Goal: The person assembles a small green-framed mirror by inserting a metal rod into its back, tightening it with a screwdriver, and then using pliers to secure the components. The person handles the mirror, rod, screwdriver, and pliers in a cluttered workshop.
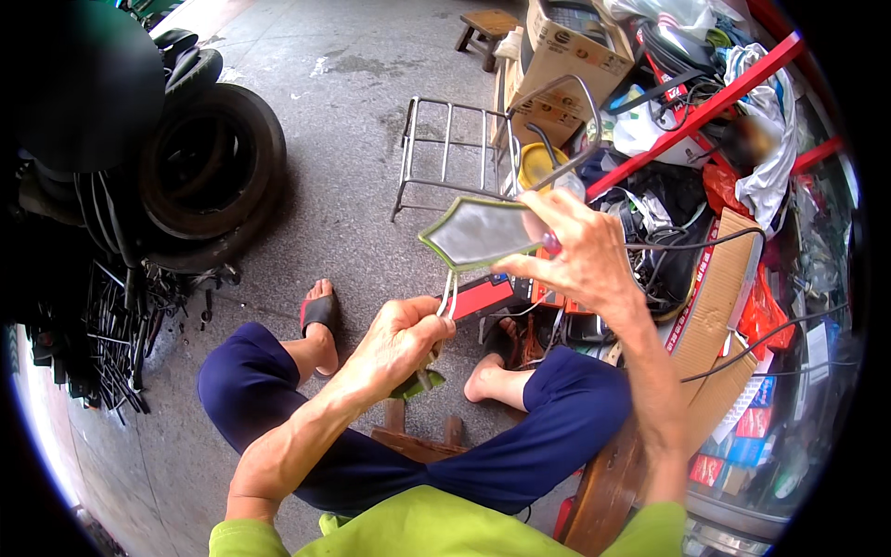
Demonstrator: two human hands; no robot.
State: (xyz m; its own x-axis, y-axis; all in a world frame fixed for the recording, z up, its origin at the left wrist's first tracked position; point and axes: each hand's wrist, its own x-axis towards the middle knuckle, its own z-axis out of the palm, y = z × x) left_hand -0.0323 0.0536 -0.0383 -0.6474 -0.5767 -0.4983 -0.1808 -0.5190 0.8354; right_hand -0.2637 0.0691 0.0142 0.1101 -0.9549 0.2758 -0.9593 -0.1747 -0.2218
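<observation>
A green-rimmed mirror, pointed at its left end, is held up in front of me; it looks like a motorbike or scooter rear-view mirror. My left hand is closed round its pale metal stem below the glass. My right hand grips the mirror's right end between thumb and fingers. A small purple-pink spot shows at those fingers; what it is I cannot make out. Beneath my left hand a green piece sticks out beside a metal rod end, mostly hidden. A red and black box-like object lies beyond the hands.
Black tyres are stacked at the left, above a heap of metal tools and rods. Ahead stands a metal rack. Cardboard boxes, cables, bags and a red bar crowd the right. A wooden stool stands far off.
</observation>
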